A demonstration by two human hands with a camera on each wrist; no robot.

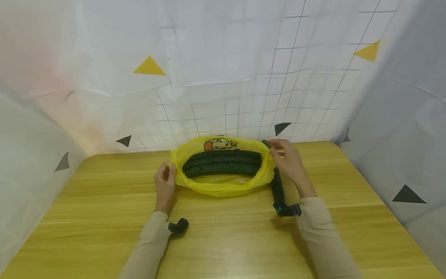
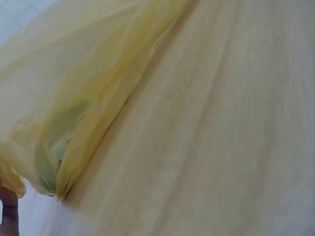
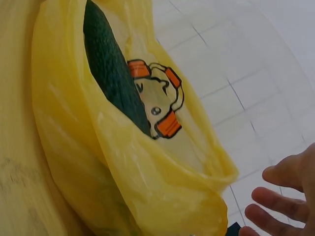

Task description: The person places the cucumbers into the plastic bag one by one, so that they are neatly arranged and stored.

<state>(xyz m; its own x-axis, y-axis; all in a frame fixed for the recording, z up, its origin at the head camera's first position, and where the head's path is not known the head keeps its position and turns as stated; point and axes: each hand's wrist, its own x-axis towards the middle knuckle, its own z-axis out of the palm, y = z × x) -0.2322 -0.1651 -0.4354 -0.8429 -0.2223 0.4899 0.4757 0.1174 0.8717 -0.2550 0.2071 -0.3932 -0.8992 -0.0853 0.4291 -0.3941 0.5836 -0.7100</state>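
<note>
A yellow plastic bag (image 1: 216, 190) lies on its side or stands slumped on the table, its mouth spread wide. Dark green cucumbers (image 1: 223, 168) lie side by side within; one cucumber (image 3: 115, 73) shows in the right wrist view beside a printed cartoon figure. At the bag's left rim, my left hand (image 1: 165, 184) pinches the plastic between thumb and fingers. My right hand (image 1: 287, 159) is by the right rim; in the right wrist view its fingers are spread and apart from the plastic. A small dark piece (image 1: 266, 143) shows near those fingertips; its kind is unclear.
Black wrist-worn devices are on the left sleeve (image 1: 178, 226) and the right sleeve (image 1: 278, 193). The wooden table (image 1: 223, 236) extends around the bag. Behind it hangs a white sheet (image 1: 216, 50) with grid lines and triangles.
</note>
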